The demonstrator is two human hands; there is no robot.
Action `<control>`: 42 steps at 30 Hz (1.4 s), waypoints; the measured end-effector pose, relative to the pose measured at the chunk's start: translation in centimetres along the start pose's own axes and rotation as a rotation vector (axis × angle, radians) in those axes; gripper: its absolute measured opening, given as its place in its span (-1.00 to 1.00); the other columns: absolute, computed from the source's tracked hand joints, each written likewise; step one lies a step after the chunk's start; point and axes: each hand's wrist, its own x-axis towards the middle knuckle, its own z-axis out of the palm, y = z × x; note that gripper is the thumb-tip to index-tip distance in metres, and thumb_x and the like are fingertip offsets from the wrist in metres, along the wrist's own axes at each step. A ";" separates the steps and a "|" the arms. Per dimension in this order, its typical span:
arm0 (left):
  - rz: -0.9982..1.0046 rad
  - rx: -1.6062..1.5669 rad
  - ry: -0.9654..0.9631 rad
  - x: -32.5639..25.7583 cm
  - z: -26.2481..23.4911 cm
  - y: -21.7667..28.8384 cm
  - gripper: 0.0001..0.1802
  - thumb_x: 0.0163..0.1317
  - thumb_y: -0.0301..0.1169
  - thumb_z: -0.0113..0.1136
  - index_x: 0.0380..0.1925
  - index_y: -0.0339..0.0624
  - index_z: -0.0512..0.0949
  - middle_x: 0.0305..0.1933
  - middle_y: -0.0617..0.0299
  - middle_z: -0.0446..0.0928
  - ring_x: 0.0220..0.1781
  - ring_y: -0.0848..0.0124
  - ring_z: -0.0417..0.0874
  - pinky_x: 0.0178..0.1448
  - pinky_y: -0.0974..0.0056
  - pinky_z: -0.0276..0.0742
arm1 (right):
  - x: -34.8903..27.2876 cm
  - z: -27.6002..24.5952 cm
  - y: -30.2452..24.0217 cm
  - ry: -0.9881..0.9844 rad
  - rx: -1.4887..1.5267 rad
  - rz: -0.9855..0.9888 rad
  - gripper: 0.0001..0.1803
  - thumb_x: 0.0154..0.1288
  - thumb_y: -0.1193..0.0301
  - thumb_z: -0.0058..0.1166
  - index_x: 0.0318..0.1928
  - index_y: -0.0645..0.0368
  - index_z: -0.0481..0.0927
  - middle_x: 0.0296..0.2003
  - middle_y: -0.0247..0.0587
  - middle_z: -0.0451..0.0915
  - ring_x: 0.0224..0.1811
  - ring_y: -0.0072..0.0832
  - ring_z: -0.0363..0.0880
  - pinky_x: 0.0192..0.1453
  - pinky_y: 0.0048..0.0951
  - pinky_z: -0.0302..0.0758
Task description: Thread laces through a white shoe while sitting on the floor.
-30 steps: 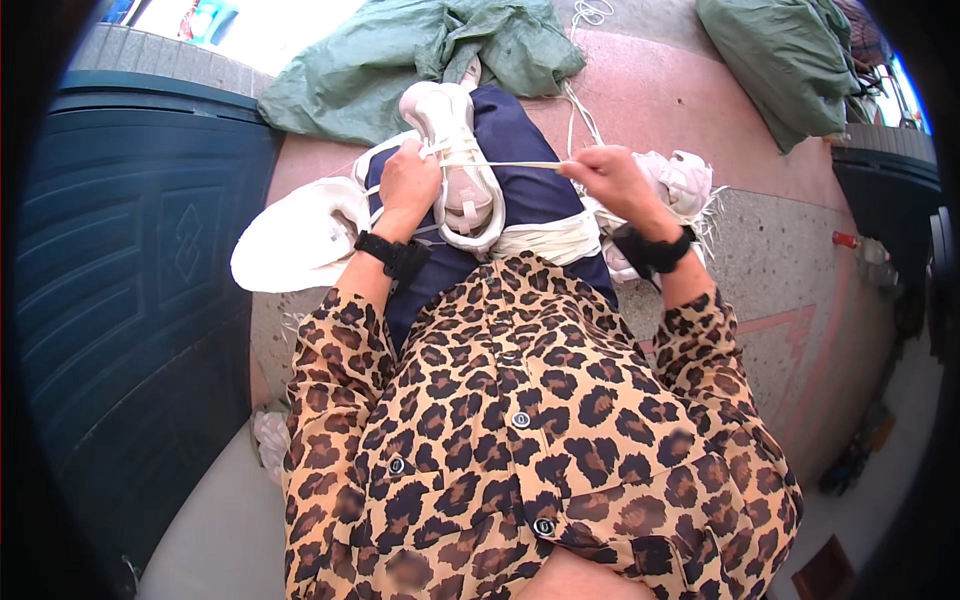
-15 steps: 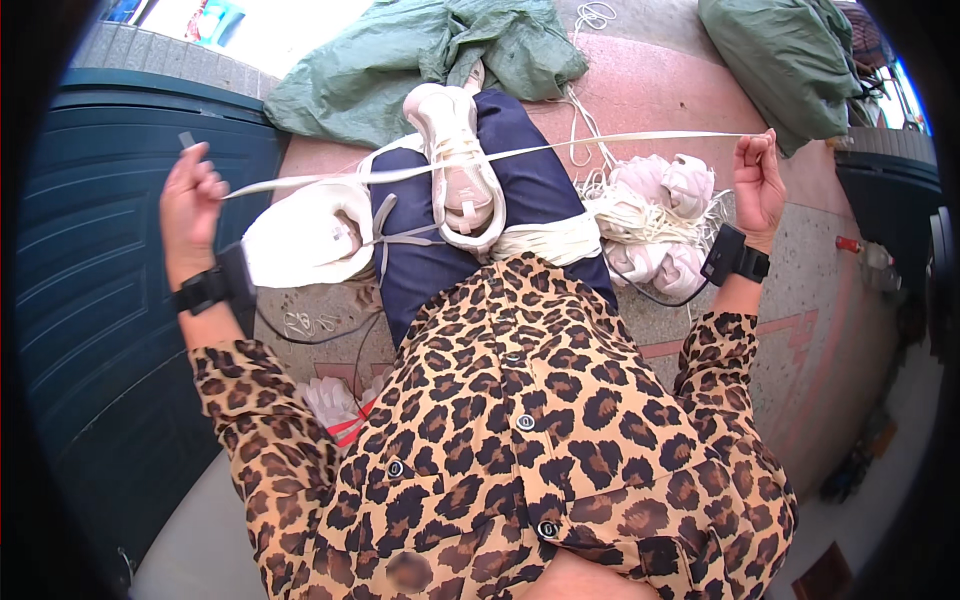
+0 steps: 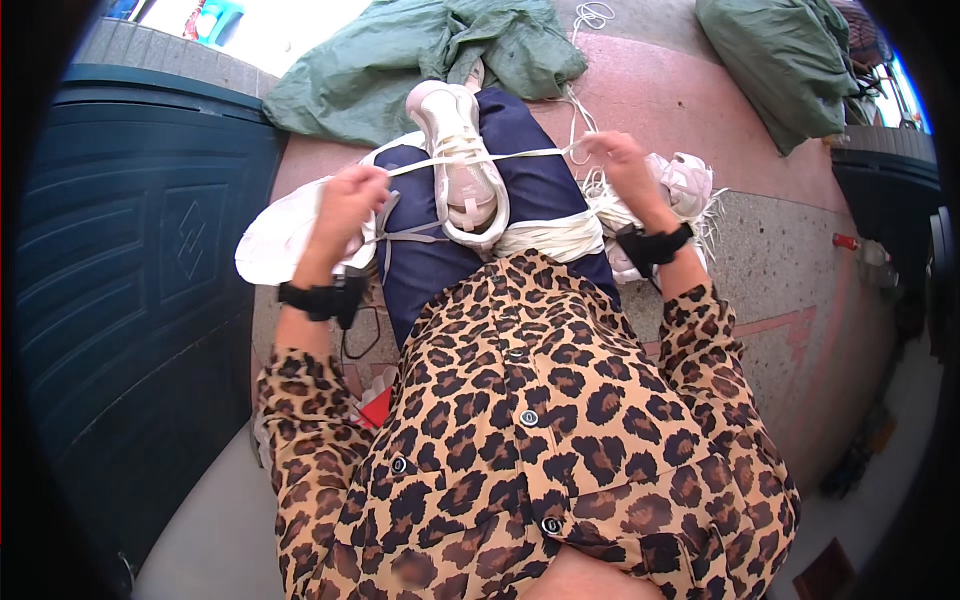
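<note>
A pink stone floor (image 3: 700, 130) lies beside a dark green door (image 3: 140, 260). On the navy lap (image 3: 540, 190) rests 1 white sneaker (image 3: 462, 165), sole up. The left hand (image 3: 345, 205) and the right hand (image 3: 620, 165) each pinch the white cord (image 3: 500, 157) stretched over it. The cord may slip off the smooth sole if 1 side slackens.

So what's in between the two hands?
In the head view, a white shoe lies sole-up on a dark blue lap, between the left hand and the right hand. A white cord stretches across it between them.
</note>
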 end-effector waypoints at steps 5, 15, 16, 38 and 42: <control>0.312 0.676 0.213 1.8 5.9 -3.3 -0.78 0.10 -0.34 -0.03 -0.49 -0.22 0.55 -0.46 -0.05 0.53 -0.36 0.04 0.56 -0.26 0.09 0.46 | 0.4 6.8 -4.6 -0.211 -0.026 -0.168 -0.86 0.08 0.49 -0.04 -0.37 0.19 0.58 -0.45 -0.07 0.54 -0.33 -0.15 0.49 -0.21 -0.30 0.42; 0.374 0.909 0.248 2.9 7.1 -2.6 -0.79 0.11 -0.37 -0.09 -0.54 -0.23 0.49 -0.52 -0.04 0.52 -0.41 0.06 0.57 -0.33 0.08 0.48 | 2.5 9.1 -3.7 -0.334 -0.376 -0.053 -0.80 0.08 0.42 -0.13 -0.51 0.22 0.55 -0.46 -0.05 0.53 -0.31 -0.14 0.47 -0.24 -0.21 0.41; 0.377 0.909 0.245 3.0 7.1 -2.6 -0.79 0.11 -0.37 -0.09 -0.54 -0.23 0.49 -0.52 -0.04 0.52 -0.41 0.06 0.57 -0.33 0.08 0.48 | 2.7 9.4 -3.9 -0.350 -0.429 -0.050 -0.79 0.10 0.41 -0.16 -0.52 0.22 0.52 -0.46 -0.06 0.51 -0.30 -0.14 0.45 -0.23 -0.21 0.40; 0.487 0.895 0.356 2.3 8.7 -2.0 -0.84 0.04 -0.39 -0.01 -0.51 -0.22 0.53 -0.45 0.09 0.53 -0.26 0.16 0.46 -0.28 0.09 0.39 | 2.7 9.0 -3.5 -0.123 -0.268 -0.157 -0.88 0.04 0.48 -0.04 -0.37 0.24 0.48 -0.45 -0.08 0.47 -0.28 -0.16 0.40 -0.16 -0.22 0.34; 0.693 0.872 0.525 4.4 7.0 -2.2 -0.84 0.05 -0.40 -0.02 -0.50 -0.20 0.53 -0.42 0.09 0.54 -0.23 0.14 0.47 -0.25 0.08 0.40 | 2.5 9.1 -3.4 -0.089 -0.190 -0.287 -0.91 -0.02 0.58 -0.07 -0.43 0.24 0.45 -0.48 -0.09 0.47 -0.34 -0.17 0.41 -0.22 -0.26 0.37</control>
